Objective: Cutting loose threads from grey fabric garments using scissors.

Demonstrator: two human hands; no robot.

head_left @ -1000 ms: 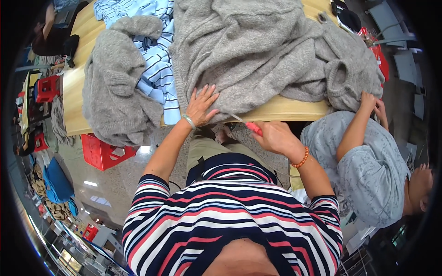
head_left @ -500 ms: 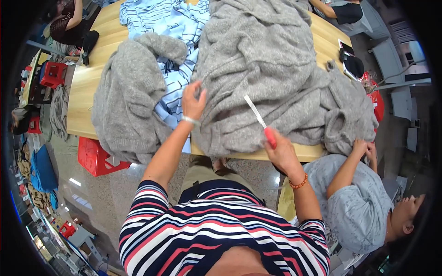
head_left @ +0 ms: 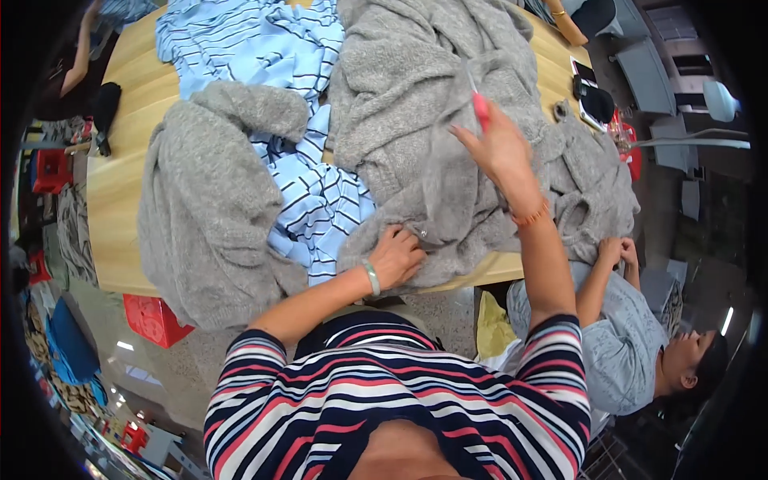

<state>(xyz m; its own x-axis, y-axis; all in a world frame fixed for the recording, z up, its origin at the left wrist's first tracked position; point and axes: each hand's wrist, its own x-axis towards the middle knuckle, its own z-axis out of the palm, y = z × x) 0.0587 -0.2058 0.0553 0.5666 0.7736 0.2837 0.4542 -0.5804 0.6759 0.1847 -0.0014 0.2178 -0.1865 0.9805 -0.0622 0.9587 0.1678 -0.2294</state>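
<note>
A large heap of grey knit garments [head_left: 384,104] lies in front of me on the table. Near the table's front edge, my left hand [head_left: 398,258] has its fingers curled onto the knit, gripping its lower part. Farther up and to the right, my right hand [head_left: 502,144] is closed around a red-handled tool [head_left: 481,112] with a slim pale blade; its exact kind is unclear. The blade points away from me over the grey cloth, which is blurred there. Between this heap and another grey knit garment [head_left: 212,200] on the left lies blue striped fabric [head_left: 324,196].
The wooden table [head_left: 120,184] has a dark item [head_left: 106,108] at its left side and a black pouch [head_left: 596,104] at right. A person in a grey shirt [head_left: 620,336] works at my right, hands at the cloth. Red stools [head_left: 152,318] stand by the table.
My left hand has come down from beside the striped fabric onto the knit's near edge and closed on it. My right hand has moved forward with the tool. More striped fabric shows between the heaps.
</note>
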